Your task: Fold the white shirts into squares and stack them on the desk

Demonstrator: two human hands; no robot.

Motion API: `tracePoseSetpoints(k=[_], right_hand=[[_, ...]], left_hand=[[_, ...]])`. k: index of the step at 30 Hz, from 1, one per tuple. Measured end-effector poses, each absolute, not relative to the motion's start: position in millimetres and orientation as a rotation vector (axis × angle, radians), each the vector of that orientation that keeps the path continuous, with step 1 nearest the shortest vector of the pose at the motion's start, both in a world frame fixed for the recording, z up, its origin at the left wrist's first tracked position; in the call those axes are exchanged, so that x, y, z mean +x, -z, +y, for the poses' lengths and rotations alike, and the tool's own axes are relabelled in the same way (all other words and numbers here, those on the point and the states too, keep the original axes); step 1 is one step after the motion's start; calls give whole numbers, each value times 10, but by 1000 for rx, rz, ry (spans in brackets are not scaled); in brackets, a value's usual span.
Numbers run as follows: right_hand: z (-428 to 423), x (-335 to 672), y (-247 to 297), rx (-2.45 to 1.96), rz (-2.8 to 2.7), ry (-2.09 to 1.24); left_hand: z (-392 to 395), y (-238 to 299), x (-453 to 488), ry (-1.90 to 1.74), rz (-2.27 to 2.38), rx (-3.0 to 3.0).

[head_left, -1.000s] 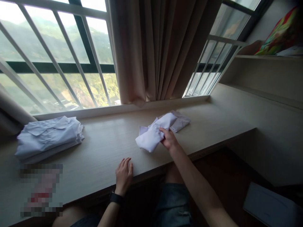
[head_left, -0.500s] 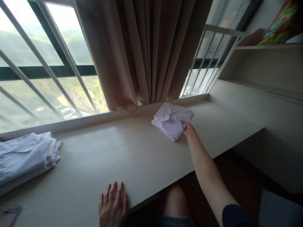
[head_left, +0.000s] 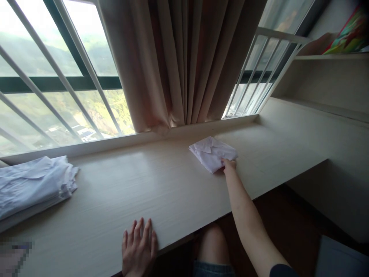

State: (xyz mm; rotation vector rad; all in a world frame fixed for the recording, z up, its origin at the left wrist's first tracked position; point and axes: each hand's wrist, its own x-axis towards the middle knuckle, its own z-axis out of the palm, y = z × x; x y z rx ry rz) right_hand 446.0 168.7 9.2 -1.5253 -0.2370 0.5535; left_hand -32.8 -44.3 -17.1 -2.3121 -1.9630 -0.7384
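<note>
A small folded white shirt [head_left: 211,153] lies on the pale wooden desk [head_left: 150,192] near the window sill. My right hand [head_left: 229,164] reaches out to its near right corner, fingers curled onto the cloth's edge. Flat on the desk's front edge rests my left hand [head_left: 138,248], fingers spread and holding nothing. At the far left sits a stack of folded white shirts [head_left: 31,186].
A beige curtain [head_left: 181,61] hangs behind the desk between barred windows [head_left: 57,77]. Shelves [head_left: 325,80] with a colourful item stand at the right. The desk's front edge runs above my knee [head_left: 211,246]. A blurred patch covers the bottom left corner.
My right hand carried the crumpled shirt away from me toward the window and set it down folded flat. My left hand stayed on the desk edge, fingers spreading.
</note>
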Motion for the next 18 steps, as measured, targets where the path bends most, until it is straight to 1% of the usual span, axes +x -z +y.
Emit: tracePoseSetpoints(k=[5,9,11,14,16,18], right_hand=[[1822,4065,-36,-1555,-203,-787],[1795,3814,-55,-1576,-228,-781],[1724,3773,-101,-1623,-247,-705],[1551,3737,-157,-1749,-249,-487],[1402,3653,-140,-1820,-244,-340],[1242,3474,-64,-1881,-354,-251]], left_hand=[[-451,176,-340,674,-1944,-2309],[-473,178,-355,657,-1972,-2326],[-488,183,-363,652,-1983,-2334],[-506,191,-374,664,-1986,-2342],[-510,183,-376,686,-1979,-2344],[-511,157,-368,705,-1969,-2330]])
